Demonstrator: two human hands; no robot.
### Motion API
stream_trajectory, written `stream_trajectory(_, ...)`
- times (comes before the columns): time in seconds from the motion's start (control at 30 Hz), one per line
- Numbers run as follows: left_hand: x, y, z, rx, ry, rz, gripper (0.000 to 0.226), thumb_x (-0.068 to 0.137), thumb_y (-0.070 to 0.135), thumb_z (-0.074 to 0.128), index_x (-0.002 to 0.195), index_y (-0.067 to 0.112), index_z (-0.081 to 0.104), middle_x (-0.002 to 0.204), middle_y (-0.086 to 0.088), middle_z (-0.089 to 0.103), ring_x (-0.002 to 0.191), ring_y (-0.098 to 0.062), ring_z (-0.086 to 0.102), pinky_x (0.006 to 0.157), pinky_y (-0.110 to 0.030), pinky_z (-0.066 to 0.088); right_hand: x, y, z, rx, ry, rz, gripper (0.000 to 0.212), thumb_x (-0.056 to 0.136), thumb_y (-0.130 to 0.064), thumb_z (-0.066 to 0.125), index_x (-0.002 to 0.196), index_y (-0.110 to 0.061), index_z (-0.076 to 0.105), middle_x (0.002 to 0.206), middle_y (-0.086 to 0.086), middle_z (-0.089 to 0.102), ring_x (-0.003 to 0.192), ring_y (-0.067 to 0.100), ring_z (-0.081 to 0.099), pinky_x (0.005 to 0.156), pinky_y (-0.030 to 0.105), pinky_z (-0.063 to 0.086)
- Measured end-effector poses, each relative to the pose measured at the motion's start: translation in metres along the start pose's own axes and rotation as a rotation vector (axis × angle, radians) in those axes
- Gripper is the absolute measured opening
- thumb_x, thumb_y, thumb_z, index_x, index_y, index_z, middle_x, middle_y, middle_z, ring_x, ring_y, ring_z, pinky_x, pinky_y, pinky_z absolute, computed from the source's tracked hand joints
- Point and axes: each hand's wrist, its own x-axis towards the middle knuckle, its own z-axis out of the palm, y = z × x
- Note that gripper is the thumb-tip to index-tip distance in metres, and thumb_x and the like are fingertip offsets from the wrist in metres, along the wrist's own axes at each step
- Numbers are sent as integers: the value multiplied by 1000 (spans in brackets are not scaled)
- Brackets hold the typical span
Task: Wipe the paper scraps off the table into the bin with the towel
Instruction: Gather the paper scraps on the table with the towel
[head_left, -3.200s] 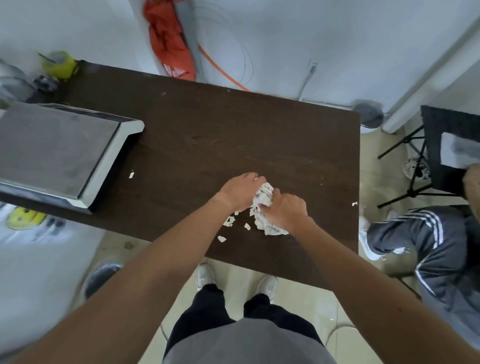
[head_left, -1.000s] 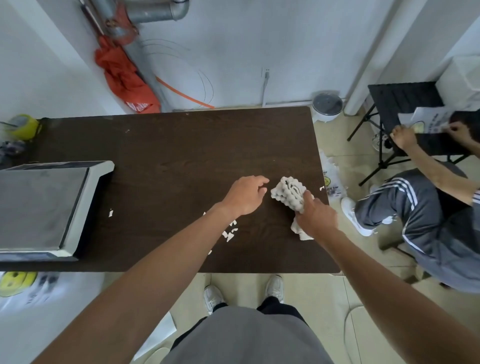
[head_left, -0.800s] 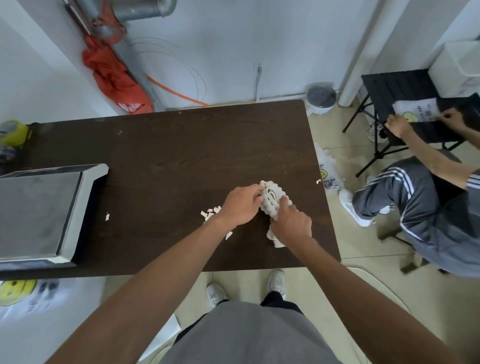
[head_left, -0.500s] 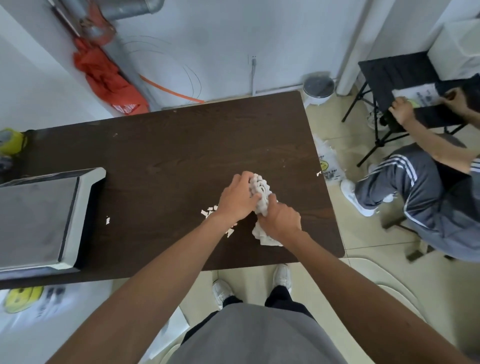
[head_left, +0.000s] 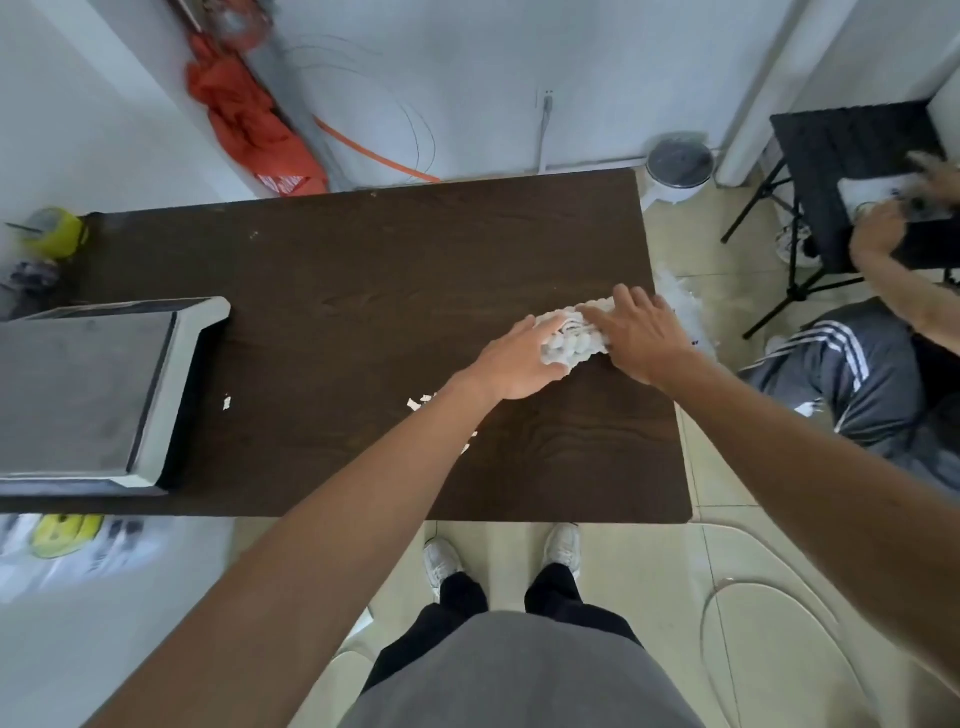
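A bunched white towel (head_left: 569, 340) lies on the dark wooden table (head_left: 363, 291), close to its right edge. My left hand (head_left: 511, 364) grips the towel's left end, and my right hand (head_left: 631, 338) lies flat over its right end. A cluster of white paper scraps (head_left: 418, 402) sits just left of my left forearm, partly hidden by it. One lone scrap (head_left: 226, 401) lies farther left. A small white bin (head_left: 678, 171) with a dark lid stands on the floor past the table's far right corner.
A grey flat device (head_left: 93, 395) covers the table's left end. A white plastic bag (head_left: 680, 306) lies on the floor by the table's right edge. A seated person (head_left: 872, 374) and a black folding stand (head_left: 841, 171) are to the right. My feet (head_left: 501, 551) are below the near edge.
Both hands and the towel have moved farther from me and toward the right edge. The towel is spread wider, with my right hand now flat on it. The scraps stay behind my left arm.
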Motion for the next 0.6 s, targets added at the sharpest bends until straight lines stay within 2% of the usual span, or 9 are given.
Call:
stream_trajectory(0.17,8,10,2,46,-5,-40,89,91,43,67,161,37,13,170,1,10,153,-28,22,118,-47,28,9,17,11,18,20,-5,61,94,-23,56,149,-31,31,131,14,40,117,31,46,97,43,42)
stream_trajectory(0.27,13,14,4,103,-18,-44,94,87,43,70,161,36,12,170,1,14,152,-28,27,115,-47,31,7,18,13,100,-7,44,57,95,-31,55,148,-31,34,129,12,43,118,32,49,95,44,45)
stream_trajectory(0.37,17,19,8,93,-51,-45,94,87,41,71,161,37,14,170,-1,15,151,-28,27,117,-47,31,-2,16,12,206,-90,122,58,94,-41,56,146,-29,36,128,9,48,116,32,54,87,44,49)
stream_trajectory(0.43,16,23,12,69,-49,-26,90,89,36,70,161,35,17,169,0,18,150,-27,30,116,-45,31,-12,14,13,236,-154,158,60,93,-47,55,145,-27,34,123,7,53,106,30,61,78,40,50)
stream_trajectory(0.53,11,30,18,90,-77,34,81,94,23,66,161,31,21,168,1,22,148,-27,34,113,-42,35,-32,12,17,249,-178,205,55,91,-53,54,136,-24,39,96,2,55,82,24,59,71,38,51)
stream_trajectory(0.6,7,32,22,123,-116,69,78,96,13,61,161,31,22,167,0,23,145,-28,37,110,-40,37,-47,10,21,274,-163,241,53,91,-53,55,132,-23,41,93,2,56,81,25,58,69,36,46)
